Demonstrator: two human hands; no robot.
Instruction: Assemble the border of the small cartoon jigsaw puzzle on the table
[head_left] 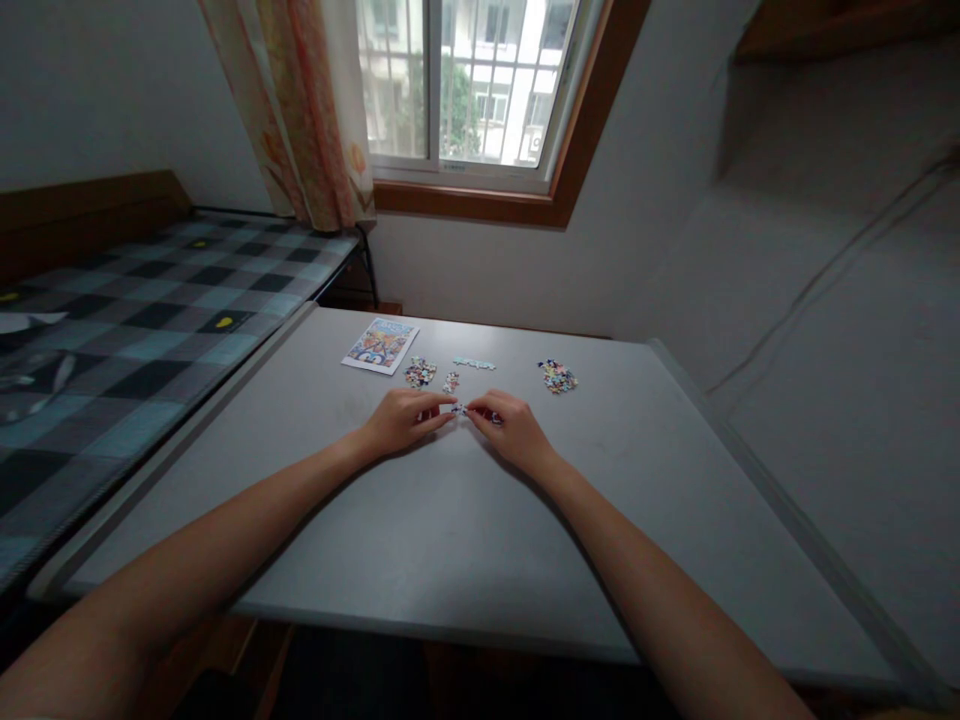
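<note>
My left hand [405,420] and my right hand [510,425] meet at the middle of a grey table [450,530]. Both pinch small jigsaw pieces [459,409] held between their fingertips, low over the tabletop. Just beyond the hands lie a small pile of loose pieces [420,373], a few more pieces [451,382], and a short joined strip of pale pieces [474,364]. Another pile of pieces [557,377] lies to the right. A colourful picture card [381,345] rests flat at the far left of these.
A bed with a checked blue and black cover [135,330] runs along the table's left edge. A window [469,85] with a patterned curtain [300,110] is behind the table. A grey wall [825,330] stands close on the right.
</note>
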